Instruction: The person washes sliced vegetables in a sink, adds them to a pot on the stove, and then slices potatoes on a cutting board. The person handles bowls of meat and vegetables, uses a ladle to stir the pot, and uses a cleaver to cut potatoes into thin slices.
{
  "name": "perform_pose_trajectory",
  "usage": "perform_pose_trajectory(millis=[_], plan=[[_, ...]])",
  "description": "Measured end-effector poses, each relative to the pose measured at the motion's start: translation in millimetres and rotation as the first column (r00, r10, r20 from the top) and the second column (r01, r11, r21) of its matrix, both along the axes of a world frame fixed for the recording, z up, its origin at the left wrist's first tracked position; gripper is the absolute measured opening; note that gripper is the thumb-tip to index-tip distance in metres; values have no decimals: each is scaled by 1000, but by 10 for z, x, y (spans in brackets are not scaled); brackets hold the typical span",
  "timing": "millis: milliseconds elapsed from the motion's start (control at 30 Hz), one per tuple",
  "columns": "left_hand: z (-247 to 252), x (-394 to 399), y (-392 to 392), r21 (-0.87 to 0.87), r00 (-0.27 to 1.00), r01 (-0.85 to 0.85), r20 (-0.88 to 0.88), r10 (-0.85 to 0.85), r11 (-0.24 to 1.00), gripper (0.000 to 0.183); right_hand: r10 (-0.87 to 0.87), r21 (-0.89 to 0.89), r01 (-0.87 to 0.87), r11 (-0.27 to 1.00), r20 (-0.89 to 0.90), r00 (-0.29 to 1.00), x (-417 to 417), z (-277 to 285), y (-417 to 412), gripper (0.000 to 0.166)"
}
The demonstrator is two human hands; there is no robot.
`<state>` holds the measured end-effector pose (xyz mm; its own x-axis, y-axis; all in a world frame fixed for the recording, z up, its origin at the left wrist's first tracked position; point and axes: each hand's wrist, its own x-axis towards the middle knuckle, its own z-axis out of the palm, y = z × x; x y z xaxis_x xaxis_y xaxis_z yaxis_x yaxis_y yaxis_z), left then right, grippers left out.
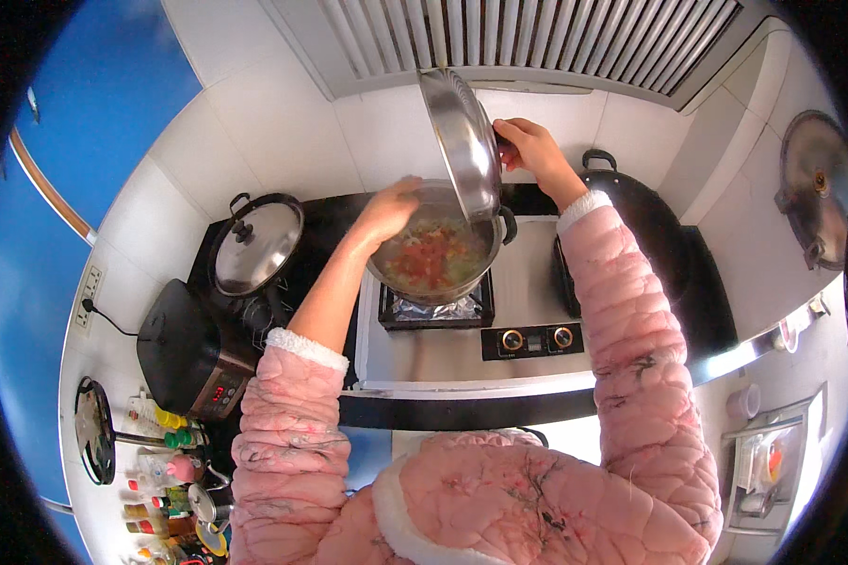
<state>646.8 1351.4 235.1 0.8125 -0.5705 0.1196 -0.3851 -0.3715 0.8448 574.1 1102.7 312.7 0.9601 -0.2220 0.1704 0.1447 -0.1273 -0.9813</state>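
My right hand (530,152) holds a domed stainless steel lid (470,145) by its knob side, tilted on edge above the pot. The lid's lower rim is close to the pot's right rim; whether they touch I cannot tell. Below it, a metal pot (434,291) stands on the left gas burner (389,316), with a dark handle (509,224) showing on its right. Red and pale green food pieces (427,258) lie in liquid inside, under a faint haze. My left hand (390,212) is at the pot's far left rim, fingers partly blurred; its grip is unclear.
A lidded pan (258,244) and a black electric cooker (184,353) stand at left. Several bottles (159,508) line the lower left. A large black wok (625,205) is behind my right arm. The range hood (523,42) hangs above. Control knobs (532,341) face me.
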Motion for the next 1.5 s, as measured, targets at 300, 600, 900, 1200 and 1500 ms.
perform_pose_trajectory(millis=[300, 600, 900, 1200, 1500], plan=[[102, -427, 189, -19, 978, -156, 138, 157, 988, 39, 37, 16, -36, 999, -15, 999, 80, -65, 44, 33], [-242, -1436, 1389, -584, 872, -476, -407, 271, 657, 22, 297, 105, -286, 952, -103, 949, 16, -178, 389, 31], [-1403, -2553, 2314, -208, 483, -857, -641, 596, 471, 16, 246, 297, -236, 925, 5, 969, -343, -468, 148, 32], [-269, -2134, 1553, -502, 909, -404, -121, 400, 765, 33, 452, 656, -504, 561, 267, 851, -754, -628, 1927, 39], [-92, -2424, 2103, -473, 555, -791, -284, 782, 389, 51, 639, 597, -620, 509, 221, 737, -1227, -994, 3496, 30]])
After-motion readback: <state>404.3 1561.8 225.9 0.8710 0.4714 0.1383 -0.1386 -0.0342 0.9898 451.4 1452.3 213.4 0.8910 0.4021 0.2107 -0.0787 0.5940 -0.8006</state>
